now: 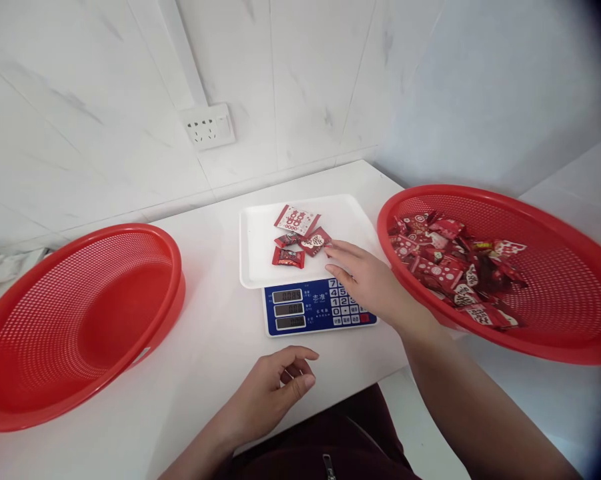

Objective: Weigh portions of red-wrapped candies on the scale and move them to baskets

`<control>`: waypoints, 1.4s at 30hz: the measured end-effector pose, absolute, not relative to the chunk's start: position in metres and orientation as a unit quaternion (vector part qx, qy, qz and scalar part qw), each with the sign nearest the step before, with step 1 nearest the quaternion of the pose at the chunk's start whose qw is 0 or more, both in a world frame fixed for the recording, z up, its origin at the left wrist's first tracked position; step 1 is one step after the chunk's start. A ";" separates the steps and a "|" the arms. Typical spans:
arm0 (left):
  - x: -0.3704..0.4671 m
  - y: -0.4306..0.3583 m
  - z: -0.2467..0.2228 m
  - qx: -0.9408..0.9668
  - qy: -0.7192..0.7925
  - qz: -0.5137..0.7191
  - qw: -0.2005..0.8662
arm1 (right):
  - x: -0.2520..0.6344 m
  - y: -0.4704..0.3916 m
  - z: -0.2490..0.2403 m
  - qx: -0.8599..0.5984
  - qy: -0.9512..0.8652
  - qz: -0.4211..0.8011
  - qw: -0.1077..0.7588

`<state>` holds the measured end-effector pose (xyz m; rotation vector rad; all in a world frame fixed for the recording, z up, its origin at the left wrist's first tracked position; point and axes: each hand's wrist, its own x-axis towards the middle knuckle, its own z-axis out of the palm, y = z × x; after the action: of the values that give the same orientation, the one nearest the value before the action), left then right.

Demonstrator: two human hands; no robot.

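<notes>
Touch the sweets point(289, 258) on the tray point(256, 248) gently, your right hand's point(367, 279) fingers apart, your left hand point(273, 395) loosely curled and empty.

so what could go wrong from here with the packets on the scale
The right hand is close to the snack packets; pressing on the weighing tray could skew the reading on the digital scale. A careless brush might slide a packet off. The right-hand red basket seems to overhang the white table, so a bump could tip it.
</notes>
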<state>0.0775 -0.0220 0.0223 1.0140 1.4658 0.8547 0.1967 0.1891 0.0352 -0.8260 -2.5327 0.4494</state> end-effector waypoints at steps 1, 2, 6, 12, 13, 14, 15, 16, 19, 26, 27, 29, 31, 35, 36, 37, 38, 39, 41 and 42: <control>0.077 -0.023 0.022 0.428 0.621 0.360 0.549 | 0.195 0.190 0.037 -0.301 -0.913 0.159 0.225; 0.076 -0.024 0.022 0.428 0.623 0.359 0.547 | 0.195 0.190 0.040 -0.303 -0.911 0.157 0.234; 0.075 -0.027 0.020 0.429 0.631 0.350 0.542 | 0.200 0.187 0.050 -0.311 -0.900 0.160 0.260; 0.075 -0.025 0.019 0.433 0.623 0.355 0.546 | 0.230 0.177 0.059 -0.346 -0.884 0.144 0.278; 0.076 -0.025 0.019 0.435 0.621 0.355 0.547 | 0.238 0.176 0.060 -0.352 -0.882 0.138 0.281; 0.076 -0.024 0.019 0.436 0.619 0.354 0.549 | 0.245 0.175 0.060 -0.359 -0.880 0.131 0.283; 0.077 -0.023 0.020 0.438 0.617 0.352 0.551 | 0.253 0.174 0.059 -0.365 -0.878 0.125 0.283; 0.077 -0.023 0.020 0.439 0.616 0.350 0.553 | 0.260 0.173 0.058 -0.370 -0.877 0.121 0.281; 0.079 -0.022 0.021 0.440 0.614 0.344 0.558 | 0.281 0.170 0.052 -0.383 -0.878 0.113 0.263; 0.083 -0.021 0.024 0.453 0.620 0.328 0.550 | 0.308 0.166 0.035 -0.399 -0.879 0.104 0.240; 0.084 -0.021 0.024 0.456 0.619 0.327 0.550 | 0.309 0.165 0.034 -0.401 -0.877 0.105 0.241; 0.086 -0.021 0.026 0.461 0.618 0.323 0.549 | 0.309 0.164 0.033 -0.406 -0.875 0.107 0.242; 0.088 -0.022 0.029 0.468 0.618 0.318 0.546 | 0.309 0.161 0.034 -0.407 -0.873 0.105 0.248; 0.095 -0.026 0.036 0.479 0.621 0.312 0.536 | 0.310 0.144 0.038 -0.396 -0.863 0.094 0.298; 0.097 -0.028 0.038 0.483 0.620 0.313 0.533 | 0.311 0.138 0.037 -0.390 -0.860 0.095 0.315; 0.099 -0.031 0.039 0.486 0.619 0.314 0.531 | 0.310 0.132 0.035 -0.382 -0.858 0.101 0.328; 0.101 -0.034 0.041 0.491 0.618 0.315 0.528 | 0.309 0.126 0.032 -0.373 -0.859 0.114 0.333; 0.104 -0.037 0.043 0.495 0.617 0.315 0.524 | 0.308 0.120 0.027 -0.362 -0.862 0.132 0.330; 0.110 -0.044 0.046 0.505 0.618 0.313 0.515 | 0.302 0.111 0.010 -0.342 -0.872 0.180 0.300; 0.113 -0.048 0.048 0.510 0.618 0.312 0.511 | 0.299 0.108 0.000 -0.334 -0.875 0.204 0.285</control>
<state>0.1126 -0.0482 0.0478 1.2280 1.4876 0.7509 0.2985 0.1084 -0.0001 -0.8944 -2.3409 0.5446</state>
